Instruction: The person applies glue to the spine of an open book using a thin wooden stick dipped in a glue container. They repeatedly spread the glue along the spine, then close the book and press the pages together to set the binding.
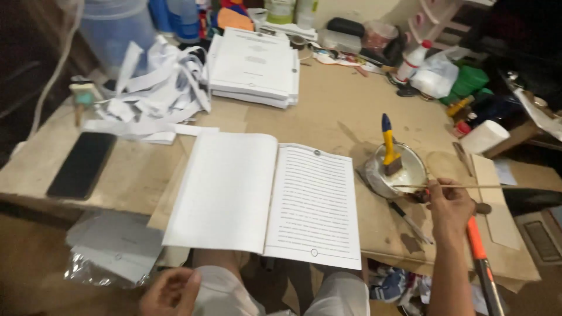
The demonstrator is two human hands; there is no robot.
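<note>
An open bound book [263,196] lies on the wooden table [333,111] in front of me, blank page at left, printed page at right. My right hand [449,205] is closed around a thin wooden stick [462,186] whose tip reaches over a small white bowl [410,172]. A brush with a yellow and blue handle [389,143] stands in that bowl. My left hand [170,291] rests low near my knee, below the table edge, loosely curled with nothing in it.
A stack of bound white booklets [254,67] sits at the back, paper strips [155,88] pile at left, a black phone [82,164] lies near the left edge. An orange-handled tool [481,257] and a pen [410,222] lie by my right hand. Bottles and clutter fill the far right.
</note>
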